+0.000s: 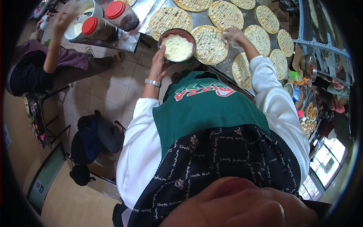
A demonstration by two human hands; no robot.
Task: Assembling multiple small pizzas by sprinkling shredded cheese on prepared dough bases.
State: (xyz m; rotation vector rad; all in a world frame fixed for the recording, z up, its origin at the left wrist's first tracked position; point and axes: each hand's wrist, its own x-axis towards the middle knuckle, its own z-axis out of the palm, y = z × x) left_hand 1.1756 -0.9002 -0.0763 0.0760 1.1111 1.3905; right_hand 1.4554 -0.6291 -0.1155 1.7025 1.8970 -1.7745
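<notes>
My left hand [158,63] is closed on the rim of a dark round bowl [160,41] with a reddish inside, thumb over the edge. White grated cheese [177,47] fills much of it. The bowl is at the near edge of the metal table, beside a cheese-strewn pizza [208,46]. My right hand [233,37], in a loose clear plastic glove, hovers over that pizza's right edge. Its fingers look bunched together; whatever they hold is hidden. Close by lie a pizza with pale sauce lines [225,15] and another covered in white shreds [258,40].
Several more pizzas cover the metal table [202,18]. Red-lidded jars [99,30] and a white tub [92,8] stand on a table at the left. One person [41,64] reaches there with a raised arm; another [90,140] sits low, lower left. A metal-framed rack [321,41] stands right.
</notes>
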